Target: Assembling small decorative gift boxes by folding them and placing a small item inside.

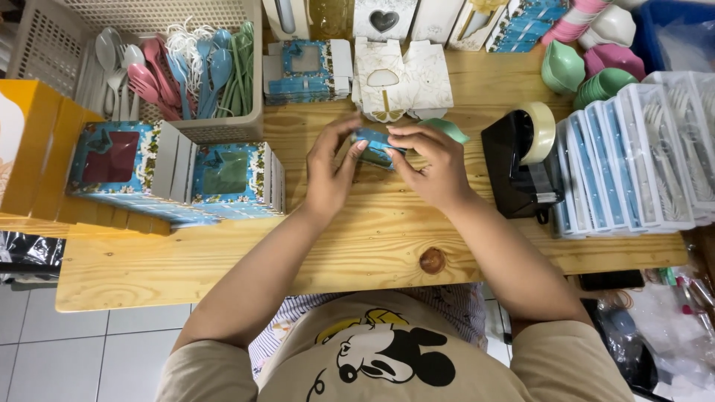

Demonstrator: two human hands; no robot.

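Both hands meet over the middle of the wooden desk. The left hand and right hand pinch a small blue patterned box, fingers closed on its ends. It looks like light, thin card, easily creased, so I'd grip the edges. Finished blue window boxes stand left; flat white ones lie behind; a black tape dispenser sits right.

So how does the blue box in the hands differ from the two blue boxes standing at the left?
The blue box in the hands is flat and unfolded, gripped by the left hand and right hand; the two standing boxes are assembled, untouched, with filled windows. All share the blue floral print.
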